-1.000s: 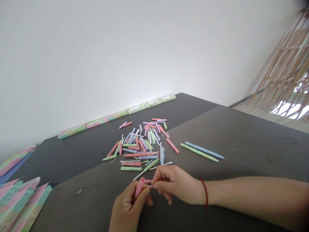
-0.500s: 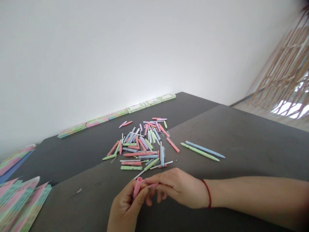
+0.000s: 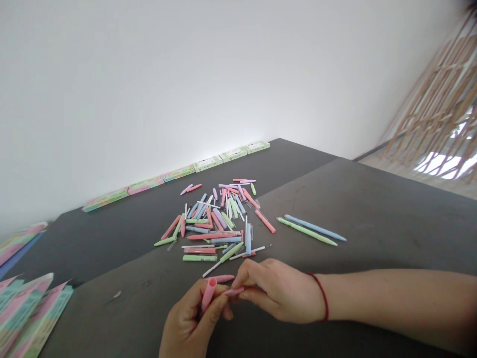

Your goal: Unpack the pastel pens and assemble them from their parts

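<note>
My left hand (image 3: 196,314) is closed around a pink pen barrel (image 3: 209,293), tilted with its hollow end up. The thumb and forefinger of my right hand (image 3: 270,291) pinch a small pink pen part (image 3: 234,291), whose left end touches my left fingertips. Just behind the fingers is a tapered pink pen piece (image 3: 220,279); whether it lies on the table or touches a finger I cannot tell. Beyond my hands lies a pile of pink, green, blue and purple pen parts, with a green barrel (image 3: 200,258) and a white refill (image 3: 212,268) at its near edge.
A green pen (image 3: 307,231) and a blue pen (image 3: 315,227) lie together on the dark table (image 3: 357,199) at right. Flat pen boxes (image 3: 207,163) line the wall. Several pastel packages (image 3: 44,318) stand at the lower left.
My right fingers have bent and drawn back slightly, showing the small pink part more plainly. The tapered pink piece now shows behind the hands. The view has shifted slightly.
</note>
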Action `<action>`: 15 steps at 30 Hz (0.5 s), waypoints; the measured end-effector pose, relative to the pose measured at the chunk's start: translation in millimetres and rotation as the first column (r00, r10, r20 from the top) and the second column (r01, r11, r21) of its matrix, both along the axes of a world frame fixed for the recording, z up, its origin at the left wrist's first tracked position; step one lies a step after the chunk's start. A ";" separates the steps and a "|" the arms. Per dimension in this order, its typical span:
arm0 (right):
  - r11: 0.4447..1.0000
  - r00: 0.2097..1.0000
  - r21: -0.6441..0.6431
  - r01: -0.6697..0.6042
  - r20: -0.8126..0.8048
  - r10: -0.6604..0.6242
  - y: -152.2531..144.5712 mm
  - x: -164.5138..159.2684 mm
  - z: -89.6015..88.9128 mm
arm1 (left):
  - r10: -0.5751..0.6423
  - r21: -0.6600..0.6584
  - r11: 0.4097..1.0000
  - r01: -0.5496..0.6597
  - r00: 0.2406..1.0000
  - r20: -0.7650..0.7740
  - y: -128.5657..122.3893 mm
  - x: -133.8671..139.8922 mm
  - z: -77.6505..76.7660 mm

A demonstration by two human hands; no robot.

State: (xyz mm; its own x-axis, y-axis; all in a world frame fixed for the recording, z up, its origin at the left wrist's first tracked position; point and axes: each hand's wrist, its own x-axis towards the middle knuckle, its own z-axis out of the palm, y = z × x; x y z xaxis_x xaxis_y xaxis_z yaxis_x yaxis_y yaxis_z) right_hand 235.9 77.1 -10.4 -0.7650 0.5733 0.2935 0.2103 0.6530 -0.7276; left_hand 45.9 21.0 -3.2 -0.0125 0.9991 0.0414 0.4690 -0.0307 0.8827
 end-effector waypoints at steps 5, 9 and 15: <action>0.998 0.999 -0.057 -0.009 -0.031 0.007 -0.6 -0.1 0.8 | -0.047 -0.029 0.998 0.047 0.999 0.011 1.0 -3.8 -2.0; 0.985 0.997 -0.166 -0.038 -0.066 0.027 -1.5 -0.5 2.5 | -0.022 -0.022 1.000 0.022 1.000 0.008 0.8 -2.5 -0.7; 0.989 0.999 -0.148 0.000 -0.041 -0.006 -2.0 -0.6 4.3 | -0.005 0.011 1.000 0.005 1.000 -0.005 -0.3 0.5 1.0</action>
